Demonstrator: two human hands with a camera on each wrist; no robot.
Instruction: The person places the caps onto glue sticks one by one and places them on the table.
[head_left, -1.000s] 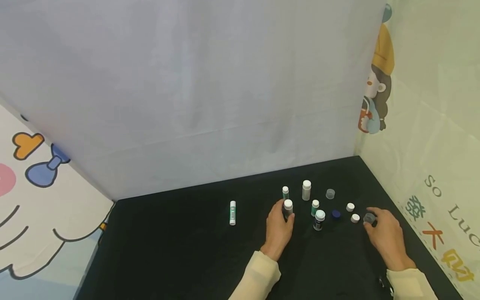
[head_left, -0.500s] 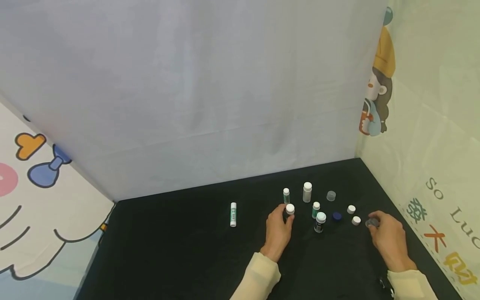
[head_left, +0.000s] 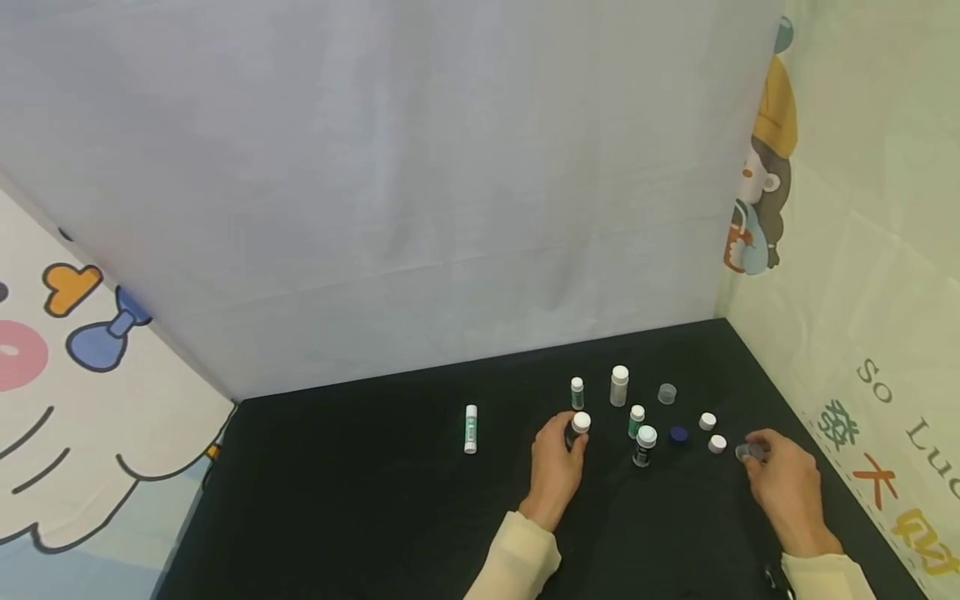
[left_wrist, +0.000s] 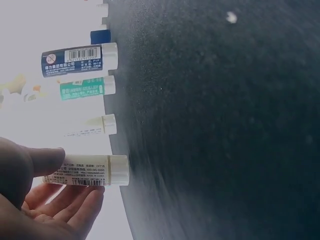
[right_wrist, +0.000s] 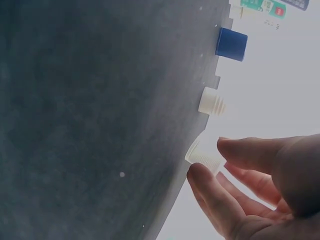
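My left hand point(head_left: 553, 471) holds an upright glue stick point(left_wrist: 85, 170) with a printed pale label, thumb on one side and fingers on the other. Its white end is at the table surface in the left wrist view. Over to the right, my right hand point(head_left: 787, 483) pinches a clear ribbed cap point(right_wrist: 202, 155) between thumb and fingertip, close to the tabletop. Between the hands stand a dark blue glue stick point(head_left: 645, 447), a green one point(head_left: 636, 421) and a larger pale one point(head_left: 618, 387). A small glue stick point(head_left: 577, 393) stands just behind my left hand.
Loose caps lie left of my right hand: a blue cap point(head_left: 678, 435), two white caps point(head_left: 707, 422) and another clear cap point(head_left: 667, 393). A green-labelled glue stick point(head_left: 470, 429) is apart on the left. Cloth walls point(head_left: 420, 208) border the black table point(head_left: 360, 500).
The view has shifted slightly. My left hand's glue stick has come a little nearer to me, and my right hand with the clear cap has moved slightly right and nearer.
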